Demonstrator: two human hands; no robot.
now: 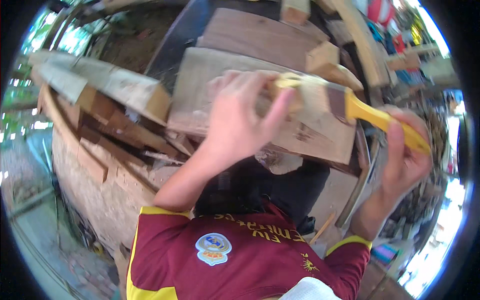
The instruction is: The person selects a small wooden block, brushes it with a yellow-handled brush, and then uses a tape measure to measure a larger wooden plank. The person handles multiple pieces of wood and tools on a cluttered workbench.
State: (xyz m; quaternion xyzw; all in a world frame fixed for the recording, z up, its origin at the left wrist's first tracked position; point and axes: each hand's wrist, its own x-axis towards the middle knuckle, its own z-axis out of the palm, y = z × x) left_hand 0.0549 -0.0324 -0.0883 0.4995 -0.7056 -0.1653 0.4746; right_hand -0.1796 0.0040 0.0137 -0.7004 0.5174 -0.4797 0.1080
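Observation:
My right hand (405, 150) grips the yellow handle of a wide paintbrush (350, 107) at the right. The brush's pale bristles point left, and the fingers of my left hand (240, 120) close around the bristle end. Both hands are held above a pale, dusty wooden plank (200, 85) that lies across the workbench in front of me. Part of the bristles is hidden under my left fingers.
Several wood offcuts and boards (115, 85) are piled on the left of the bench. Darker planks (260, 35) and small blocks (322, 57) lie behind. A chipboard bench edge (95, 185) curves at lower left. Clutter fills the far right.

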